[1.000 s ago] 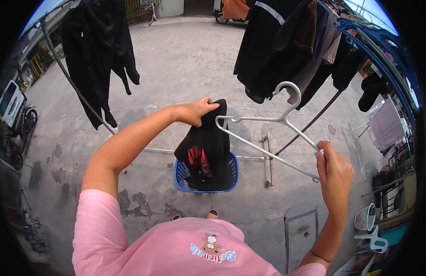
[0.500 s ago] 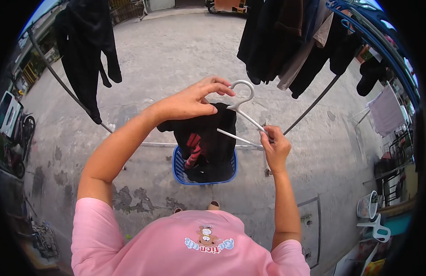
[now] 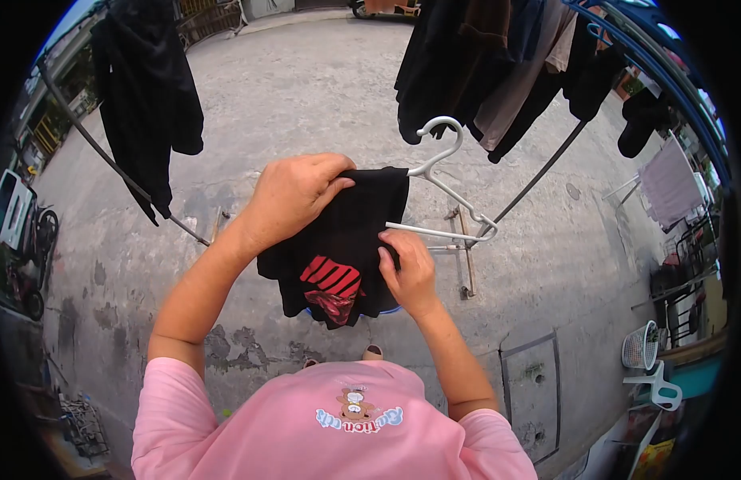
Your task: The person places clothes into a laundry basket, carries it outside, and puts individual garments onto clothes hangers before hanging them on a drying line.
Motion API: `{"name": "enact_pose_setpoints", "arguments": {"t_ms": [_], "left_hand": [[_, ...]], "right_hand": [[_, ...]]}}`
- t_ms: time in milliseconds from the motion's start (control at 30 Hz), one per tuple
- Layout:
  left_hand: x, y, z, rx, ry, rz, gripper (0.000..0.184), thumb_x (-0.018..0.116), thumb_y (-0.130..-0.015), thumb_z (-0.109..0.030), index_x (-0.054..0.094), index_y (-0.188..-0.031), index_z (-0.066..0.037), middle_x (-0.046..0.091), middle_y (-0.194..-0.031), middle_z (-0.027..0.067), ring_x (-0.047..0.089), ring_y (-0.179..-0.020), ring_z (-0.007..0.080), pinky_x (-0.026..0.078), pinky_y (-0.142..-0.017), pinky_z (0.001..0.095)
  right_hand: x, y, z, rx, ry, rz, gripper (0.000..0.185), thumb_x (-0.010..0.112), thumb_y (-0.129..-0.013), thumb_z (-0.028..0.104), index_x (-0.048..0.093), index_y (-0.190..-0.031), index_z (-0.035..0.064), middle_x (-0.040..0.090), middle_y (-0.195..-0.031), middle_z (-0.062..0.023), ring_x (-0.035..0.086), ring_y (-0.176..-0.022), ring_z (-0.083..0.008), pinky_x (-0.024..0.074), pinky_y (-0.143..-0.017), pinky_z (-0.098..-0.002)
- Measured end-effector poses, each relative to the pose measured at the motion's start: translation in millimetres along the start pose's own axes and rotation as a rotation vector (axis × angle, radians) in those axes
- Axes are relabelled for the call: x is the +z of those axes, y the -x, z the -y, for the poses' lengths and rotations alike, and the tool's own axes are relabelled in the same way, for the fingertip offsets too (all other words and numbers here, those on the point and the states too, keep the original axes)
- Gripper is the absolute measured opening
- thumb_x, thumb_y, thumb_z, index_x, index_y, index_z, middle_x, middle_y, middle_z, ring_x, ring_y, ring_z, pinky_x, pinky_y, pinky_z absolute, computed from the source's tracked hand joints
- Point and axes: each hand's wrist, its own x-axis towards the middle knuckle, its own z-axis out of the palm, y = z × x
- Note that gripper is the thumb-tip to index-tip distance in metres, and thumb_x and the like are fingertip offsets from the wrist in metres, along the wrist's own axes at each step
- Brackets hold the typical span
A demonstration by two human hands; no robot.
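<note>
- Left hand: thumb and fingers grip the upper left edge of the garment, clamping the cloth.
- Right hand: thumb and fingertips hold the garment's right edge, just below the lower bar of the hanger.
- Garment position: hangs between the two hands and below the left-hand grip, in front of the wearer's body and above the pavement.
- Garment appearance: black cloth; top edge roughly level; lower edge uneven and bunched; a print of red stripes above a darker red figure sits low on the front.
- Hanger position: the left part is hidden by the garment; the hook, the right shoulder and part of the lower bar project to the right of the cloth. The hook points up and its open end faces left.
- Hanger appearance: white, slim, with a rounded right corner.
- Basket: stands behind and below the garment; only parts of its blue rim show.
- Left pole and right pole: slant on either side of the hands.
- Dark trousers: hang beside the left pole.
- Clothes: hang in a row at upper right, well apart from the hands.
</note>
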Motion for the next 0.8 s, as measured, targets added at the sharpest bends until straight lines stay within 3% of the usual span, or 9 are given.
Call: {"name": "enact_pose_setpoints", "arguments": {"t_ms": [100, 133, 167, 233, 267, 400, 500, 667, 800], "left_hand": [[-5.4, 1.4, -6.1, -0.005, -0.006, -0.029, 0.014, 0.059, -0.079, -0.013, 0.058, -0.089, -0.003, 0.06, -0.081, 0.0118, 0.058, -0.074, 0.0296, 0.045, -0.063, 0.0344], [-7.3, 2.9, -6.8, -0.005, -0.009, -0.031, 0.014, 0.059, -0.079, -0.013, 0.058, -0.089, -0.003, 0.06, -0.081, 0.0118, 0.058, -0.074, 0.0296, 0.045, -0.063, 0.0344], [-10.3, 5.5, -5.7, -0.064, 0.019, -0.053, 0.014, 0.058, -0.08, -0.013, 0.058, -0.09, -0.003, 0.06, -0.082, 0.0118, 0.058, -0.074, 0.0295, 0.045, -0.063, 0.0338], [-17.4, 13.9, 1.3, -0.124, 0.047, -0.071, 0.014, 0.058, -0.08, -0.014, 0.058, -0.09, -0.003, 0.06, -0.082, 0.0119, 0.058, -0.074, 0.0295, 0.045, -0.063, 0.0332], [-22.0, 19.1, 7.1, -0.191, -0.005, -0.068, 0.015, 0.057, -0.081, -0.014, 0.059, -0.09, -0.003, 0.06, -0.083, 0.0119, 0.058, -0.074, 0.0292, 0.045, -0.064, 0.0326], [-29.6, 47.0, 28.3, -0.324, -0.059, -0.059, 0.015, 0.057, -0.081, -0.017, 0.059, -0.089, -0.005, 0.061, -0.082, 0.0105, 0.058, -0.074, 0.0288, 0.045, -0.063, 0.0329], [-25.1, 71.0, 39.4, -0.348, -0.042, -0.065, 0.015, 0.057, -0.081, -0.018, 0.06, -0.088, -0.005, 0.061, -0.083, 0.0102, 0.059, -0.075, 0.0291, 0.045, -0.064, 0.0336], [-17.8, 98.6, 48.2, -0.491, 0.061, -0.014, 0.017, 0.057, -0.08, -0.016, 0.06, -0.091, -0.003, 0.062, -0.086, 0.0124, 0.06, -0.078, 0.0283, 0.046, -0.068, 0.0313], [-13.3, 117.5, 48.8, -0.505, 0.093, -0.025, 0.015, 0.058, -0.08, -0.014, 0.06, -0.09, -0.002, 0.062, -0.084, 0.012, 0.06, -0.077, 0.028, 0.046, -0.067, 0.0312]], "right_hand": [[36.8, 20.7, 2.3, 0.511, -0.129, -0.069, 0.037, 0.062, -0.075, 0.005, 0.043, -0.107, -0.0006, 0.056, -0.099, -0.019, 0.056, -0.091, -0.0346, 0.0444, -0.078, -0.039], [40.8, 23.0, -1.7, 0.658, -0.21, -0.096, 0.032, 0.06, -0.079, 0.017, 0.048, -0.103, -0.0008, 0.056, -0.098, -0.0182, 0.055, -0.093, -0.0331, 0.043, -0.078, -0.0387], [38.7, 23.6, -8.7, 0.656, -0.212, -0.095, 0.032, 0.06, -0.079, 0.017, 0.048, -0.103, -0.0008, 0.056, -0.098, -0.0182, 0.055, -0.093, -0.0331, 0.043, -0.078, -0.0387], [24.9, 23.3, -21.4, 0.381, 0.283, 0.365, 0.033, 0.056, -0.082, 0.029, 0.054, -0.098, 0.0002, 0.058, -0.097, -0.0147, 0.053, -0.091, -0.0296, 0.0409, -0.077, -0.038], [18.6, 25.3, -24.1, 0.367, 0.329, 0.417, 0.035, 0.05, -0.083, 0.036, 0.059, -0.09, 0.0026, 0.06, -0.091, -0.0095, 0.051, -0.087, -0.0266, 0.039, -0.074, -0.0361], [-10.4, 25.2, -42.2, 0.358, 0.091, 0.237, 0.025, 0.052, -0.083, 0.03, 0.06, -0.085, 0.0055, 0.06, -0.082, -0.0064, 0.051, -0.083, -0.0255, 0.0389, -0.074, -0.0361], [-24.9, 16.1, -40.6, 0.426, 0.099, 0.273, 0.019, 0.056, -0.081, 0.026, 0.061, -0.081, 0.008, 0.059, -0.077, -0.0044, 0.051, -0.083, -0.0236, 0.0388, -0.072, -0.0365], [-31.2, 16.9, -53.8, 0.193, 0.301, 0.467, 0.018, 0.06, -0.078, 0.026, 0.059, -0.079, 0.0084, 0.058, -0.081, -0.0014, 0.051, -0.084, -0.023, 0.0391, -0.071, -0.0354], [-27.7, 20.1, -58.7, 0.137, 0.368, 0.465, 0.017, 0.06, -0.078, 0.023, 0.057, -0.078, 0.0066, 0.058, -0.084, -0.0027, 0.051, -0.088, -0.0238, 0.0401, -0.073, -0.0354]]}}
